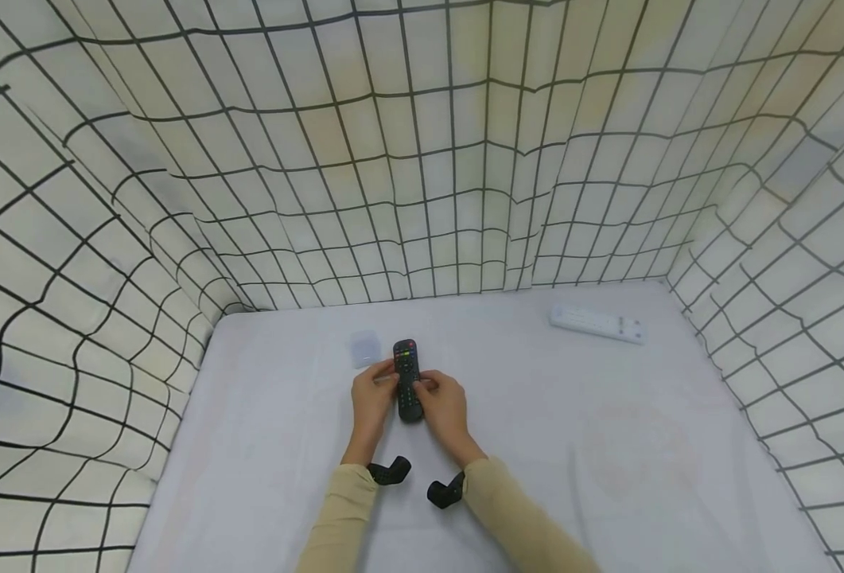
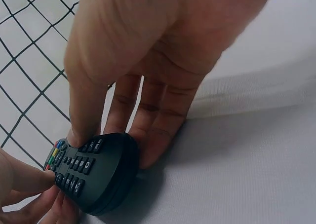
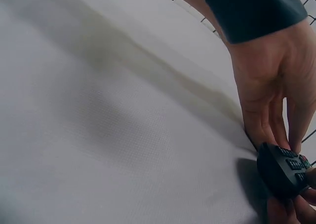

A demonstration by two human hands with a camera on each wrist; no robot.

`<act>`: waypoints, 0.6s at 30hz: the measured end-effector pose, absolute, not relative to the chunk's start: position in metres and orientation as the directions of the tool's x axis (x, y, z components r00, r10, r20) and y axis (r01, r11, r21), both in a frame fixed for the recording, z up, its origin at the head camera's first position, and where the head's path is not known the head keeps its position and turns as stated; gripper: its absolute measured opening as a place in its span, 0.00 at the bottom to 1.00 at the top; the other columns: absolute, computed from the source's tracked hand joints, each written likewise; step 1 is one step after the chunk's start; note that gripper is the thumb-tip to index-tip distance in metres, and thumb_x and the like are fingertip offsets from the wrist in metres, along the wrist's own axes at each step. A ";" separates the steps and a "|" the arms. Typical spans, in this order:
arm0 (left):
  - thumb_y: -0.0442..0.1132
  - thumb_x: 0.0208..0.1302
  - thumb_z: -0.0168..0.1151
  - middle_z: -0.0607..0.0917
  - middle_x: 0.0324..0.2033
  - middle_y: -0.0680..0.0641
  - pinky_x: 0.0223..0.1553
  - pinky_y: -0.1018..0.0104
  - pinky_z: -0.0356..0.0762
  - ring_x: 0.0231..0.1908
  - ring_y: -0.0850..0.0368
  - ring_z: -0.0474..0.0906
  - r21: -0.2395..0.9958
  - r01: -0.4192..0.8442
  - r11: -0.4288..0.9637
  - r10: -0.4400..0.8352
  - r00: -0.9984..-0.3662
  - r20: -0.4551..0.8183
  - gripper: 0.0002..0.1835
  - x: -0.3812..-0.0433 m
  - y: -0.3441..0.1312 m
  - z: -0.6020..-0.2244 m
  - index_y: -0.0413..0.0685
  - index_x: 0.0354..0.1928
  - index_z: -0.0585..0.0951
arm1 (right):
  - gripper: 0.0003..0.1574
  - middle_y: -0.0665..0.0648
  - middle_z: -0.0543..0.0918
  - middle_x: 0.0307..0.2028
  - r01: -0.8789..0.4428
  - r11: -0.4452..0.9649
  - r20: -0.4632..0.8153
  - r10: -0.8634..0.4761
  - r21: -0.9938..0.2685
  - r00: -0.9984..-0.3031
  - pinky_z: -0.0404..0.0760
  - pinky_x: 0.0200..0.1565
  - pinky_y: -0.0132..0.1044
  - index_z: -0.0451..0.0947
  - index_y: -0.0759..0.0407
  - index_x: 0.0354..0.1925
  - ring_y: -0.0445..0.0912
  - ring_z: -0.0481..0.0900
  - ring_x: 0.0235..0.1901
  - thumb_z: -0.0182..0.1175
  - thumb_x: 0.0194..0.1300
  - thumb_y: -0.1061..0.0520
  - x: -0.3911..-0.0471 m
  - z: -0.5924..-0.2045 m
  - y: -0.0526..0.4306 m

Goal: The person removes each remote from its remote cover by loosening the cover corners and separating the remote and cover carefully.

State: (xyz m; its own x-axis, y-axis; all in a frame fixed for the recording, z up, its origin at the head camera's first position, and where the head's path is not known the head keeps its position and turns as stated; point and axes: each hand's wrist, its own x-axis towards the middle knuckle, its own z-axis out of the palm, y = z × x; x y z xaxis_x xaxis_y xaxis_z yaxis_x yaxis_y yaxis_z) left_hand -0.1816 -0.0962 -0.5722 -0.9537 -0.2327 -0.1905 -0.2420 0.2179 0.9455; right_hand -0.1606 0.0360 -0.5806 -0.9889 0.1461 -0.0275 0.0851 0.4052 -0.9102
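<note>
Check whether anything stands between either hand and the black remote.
Nothing visible does: the left hand and right hand both hold the black remote at its sides. The pale square lies beyond the left hand, the white remote off to the right.

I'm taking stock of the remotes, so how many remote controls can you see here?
2. The black remote is held between the left hand and right hand; the white remote lies off to the right, near the table's far edge.
</note>
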 end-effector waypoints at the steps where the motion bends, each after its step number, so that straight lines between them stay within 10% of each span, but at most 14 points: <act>1: 0.30 0.70 0.62 0.87 0.56 0.34 0.47 0.63 0.86 0.49 0.47 0.88 0.944 -0.236 0.230 -0.237 -0.955 -0.181 0.19 -0.182 -0.096 -0.573 0.38 0.62 0.83 | 0.15 0.58 0.91 0.37 0.082 0.420 -0.022 0.144 -0.904 -0.989 0.85 0.38 0.40 0.87 0.61 0.51 0.49 0.89 0.39 0.66 0.71 0.54 -0.162 -0.581 0.035; 18: 0.29 0.67 0.64 0.90 0.50 0.35 0.42 0.57 0.87 0.44 0.42 0.89 0.889 -0.169 0.426 -0.260 -0.964 -0.058 0.16 -0.189 -0.095 -0.576 0.36 0.56 0.85 | 0.16 0.57 0.90 0.34 0.059 0.533 -0.005 0.102 -0.844 -0.995 0.78 0.30 0.33 0.86 0.65 0.50 0.43 0.84 0.31 0.67 0.70 0.56 -0.166 -0.577 0.032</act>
